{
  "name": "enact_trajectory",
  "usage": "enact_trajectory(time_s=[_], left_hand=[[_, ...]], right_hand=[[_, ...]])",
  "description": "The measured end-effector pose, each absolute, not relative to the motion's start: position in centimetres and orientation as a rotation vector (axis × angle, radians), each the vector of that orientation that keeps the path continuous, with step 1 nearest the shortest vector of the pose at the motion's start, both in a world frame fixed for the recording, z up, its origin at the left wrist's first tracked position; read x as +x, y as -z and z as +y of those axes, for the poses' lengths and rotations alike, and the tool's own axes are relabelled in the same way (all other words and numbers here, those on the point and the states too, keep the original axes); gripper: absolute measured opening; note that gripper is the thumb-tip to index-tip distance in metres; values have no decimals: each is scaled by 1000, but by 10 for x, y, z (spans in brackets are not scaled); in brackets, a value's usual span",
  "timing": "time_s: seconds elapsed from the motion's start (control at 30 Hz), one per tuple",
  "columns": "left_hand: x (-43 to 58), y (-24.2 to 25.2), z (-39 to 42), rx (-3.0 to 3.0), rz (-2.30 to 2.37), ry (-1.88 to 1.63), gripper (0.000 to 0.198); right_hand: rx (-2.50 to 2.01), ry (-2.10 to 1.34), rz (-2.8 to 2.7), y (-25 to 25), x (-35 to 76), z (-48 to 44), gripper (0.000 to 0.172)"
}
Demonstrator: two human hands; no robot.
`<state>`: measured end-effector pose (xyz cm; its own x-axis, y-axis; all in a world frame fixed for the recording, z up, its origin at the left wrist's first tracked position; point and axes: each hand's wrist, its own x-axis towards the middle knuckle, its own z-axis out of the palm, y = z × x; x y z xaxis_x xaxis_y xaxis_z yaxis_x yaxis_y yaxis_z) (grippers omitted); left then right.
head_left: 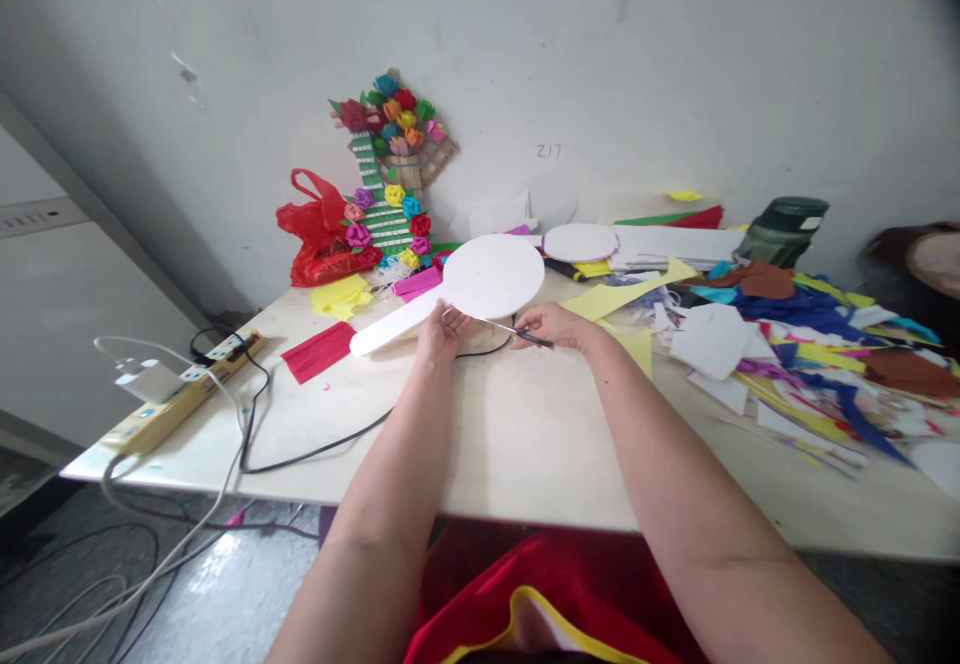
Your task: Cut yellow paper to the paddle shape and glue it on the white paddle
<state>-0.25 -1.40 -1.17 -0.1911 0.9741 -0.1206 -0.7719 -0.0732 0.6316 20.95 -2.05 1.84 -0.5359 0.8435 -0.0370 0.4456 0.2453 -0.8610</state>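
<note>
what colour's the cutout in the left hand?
The cutout is white; head view shows it.

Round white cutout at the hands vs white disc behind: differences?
The round cutout is held in the left hand; the rear disc lies beyond it, untouched. The round cutout looks larger in view than the rear disc. The rear disc shows purple at its edge; the round cutout's rim looks plain white. Both are white and rounded.

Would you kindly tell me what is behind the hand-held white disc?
Beyond the white disc, a purple scrap shows above its upper edge, and a white oval to its right; anything directly covered is hidden.
</note>
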Motion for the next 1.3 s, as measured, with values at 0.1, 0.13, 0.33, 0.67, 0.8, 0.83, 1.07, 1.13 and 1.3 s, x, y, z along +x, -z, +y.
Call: enact_trajectory(time_s=[0.1,0.13,0.33,0.67,0.8,0.83,1.07,1.13,1.3], left_hand=[[-2,12,-14,385,677,-1644,17],[-2,12,-14,380,680,-1643,17],[-3,12,-14,375,669,-1641,16],[-2,12,-14,374,686,-1644,17],[-2,11,-15,378,681,-1641,17],[-2,12,-14,384,681,-1645,17],[-1,9,-15,397,683,-1659,17],[0,8,-16,391,698,-1660,16],[-1,7,-16,384,710,-1683,16]], right_hand=[[-1185,-1198,-2103,-19,209,-21,41],[-1190,-1189,-2108,-19,209,-21,41],[-1221,-1156,-2126,-18,209,-19,41],[-1228,-1152,-2128,-21,209,-21,44],[-1233,-1155,-2129,-18,209,-19,45],[-1230,-1156,-2130,-17,209,-18,46],[-1212,-1175,-2122,-19,209,-19,45],[-1203,-1186,-2139,-21,208,-22,44],[-1185,-1241,-2164,-22,208,-25,41]])
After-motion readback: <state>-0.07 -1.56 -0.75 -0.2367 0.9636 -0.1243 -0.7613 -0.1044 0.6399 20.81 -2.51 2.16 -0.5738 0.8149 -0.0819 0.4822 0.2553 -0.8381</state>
